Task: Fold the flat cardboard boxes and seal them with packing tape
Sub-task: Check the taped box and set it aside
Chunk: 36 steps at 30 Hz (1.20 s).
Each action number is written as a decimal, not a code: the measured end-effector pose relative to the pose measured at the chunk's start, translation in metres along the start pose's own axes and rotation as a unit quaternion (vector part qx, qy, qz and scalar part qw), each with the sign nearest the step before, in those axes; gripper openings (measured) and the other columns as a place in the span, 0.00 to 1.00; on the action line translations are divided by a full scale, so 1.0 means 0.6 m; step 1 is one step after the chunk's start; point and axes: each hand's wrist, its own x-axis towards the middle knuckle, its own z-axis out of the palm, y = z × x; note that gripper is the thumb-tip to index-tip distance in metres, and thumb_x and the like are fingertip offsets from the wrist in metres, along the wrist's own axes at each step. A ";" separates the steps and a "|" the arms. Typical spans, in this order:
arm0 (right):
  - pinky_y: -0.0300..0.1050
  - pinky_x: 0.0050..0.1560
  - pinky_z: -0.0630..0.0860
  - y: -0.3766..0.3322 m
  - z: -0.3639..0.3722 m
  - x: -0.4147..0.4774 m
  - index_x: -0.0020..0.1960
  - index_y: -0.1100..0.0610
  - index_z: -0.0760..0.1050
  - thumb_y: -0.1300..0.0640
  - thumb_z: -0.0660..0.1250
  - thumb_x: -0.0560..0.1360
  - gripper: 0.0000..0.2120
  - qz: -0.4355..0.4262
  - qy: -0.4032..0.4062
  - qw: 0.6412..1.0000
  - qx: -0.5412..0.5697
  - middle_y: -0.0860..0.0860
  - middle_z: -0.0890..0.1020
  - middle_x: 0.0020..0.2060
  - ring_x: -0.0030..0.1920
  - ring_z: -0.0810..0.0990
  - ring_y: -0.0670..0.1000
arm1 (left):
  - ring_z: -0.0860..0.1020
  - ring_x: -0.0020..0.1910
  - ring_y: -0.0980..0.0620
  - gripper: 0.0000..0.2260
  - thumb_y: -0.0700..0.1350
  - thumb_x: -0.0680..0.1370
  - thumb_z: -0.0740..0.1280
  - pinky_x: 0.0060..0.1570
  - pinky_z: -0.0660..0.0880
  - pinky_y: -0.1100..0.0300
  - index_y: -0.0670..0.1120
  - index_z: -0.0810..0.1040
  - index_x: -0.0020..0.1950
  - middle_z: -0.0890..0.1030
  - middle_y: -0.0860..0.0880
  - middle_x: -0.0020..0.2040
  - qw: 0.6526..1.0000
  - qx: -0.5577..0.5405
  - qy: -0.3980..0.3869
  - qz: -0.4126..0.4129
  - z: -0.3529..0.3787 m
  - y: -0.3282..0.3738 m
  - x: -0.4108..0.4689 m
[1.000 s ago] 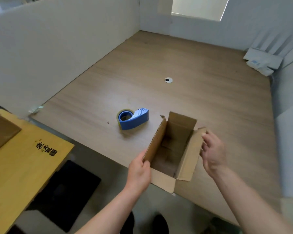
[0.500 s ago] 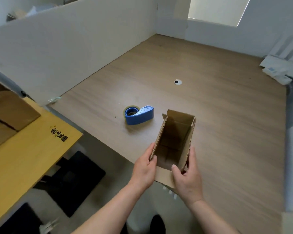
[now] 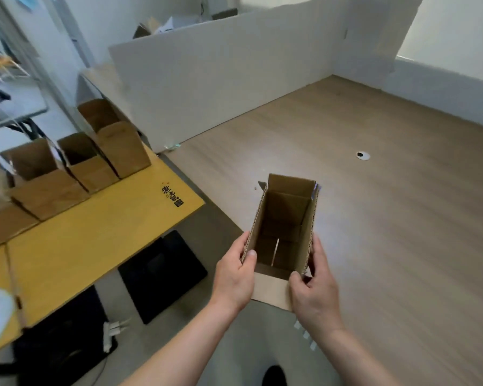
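Now before the tape dispenser (image 3: 317,188), the cardboard box (image 3: 283,218), side walls gripped by left hand (image 3: 233,277) and right hand (image 3: 314,291).

We find open room over the pale wood-grain tabletop (image 3: 374,232) — a white partition board (image 3: 221,87) and upright brown cardboard boxes (image 3: 123,151) block leftward.

Both hands, the left hand (image 3: 234,277) and the right hand (image 3: 314,291), are bare. So are the left forearm (image 3: 165,346) and right forearm (image 3: 360,355), down to the frame's lower edge. The left thumbnail is short. Below the hands, between the forearms, sits a rounded black shoe tip (image 3: 273,376).
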 end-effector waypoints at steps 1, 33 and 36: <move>0.25 0.48 0.74 -0.012 0.022 -0.004 0.77 0.46 0.60 0.74 0.63 0.74 0.38 -0.012 -0.017 1.000 -0.003 0.28 0.73 0.61 0.50 0.78 0.29 | 0.71 0.70 0.58 0.20 0.45 0.83 0.61 0.72 0.68 0.54 0.52 0.69 0.76 0.74 0.55 0.71 1.000 -0.002 0.017 -0.004 -0.027 -0.007 -0.005; 0.53 0.71 0.71 -0.246 0.831 -0.146 0.79 0.38 0.52 0.63 0.67 0.76 0.41 -0.172 -0.489 0.853 -0.062 0.38 0.69 0.73 0.73 0.67 0.40 | 0.71 0.69 0.51 0.19 0.45 0.84 0.59 0.63 0.64 0.65 0.50 0.68 0.76 0.73 0.51 0.71 0.869 -0.002 0.444 -0.218 -0.756 -0.292 -0.073; 0.50 0.71 0.72 -0.263 0.876 -0.135 0.77 0.32 0.53 0.64 0.67 0.76 0.42 -0.184 -0.521 0.832 -0.056 0.31 0.70 0.68 0.70 0.69 0.40 | 0.69 0.71 0.51 0.20 0.44 0.84 0.58 0.63 0.61 0.66 0.49 0.67 0.77 0.71 0.50 0.73 0.851 -0.010 0.467 -0.240 -0.788 -0.301 -0.054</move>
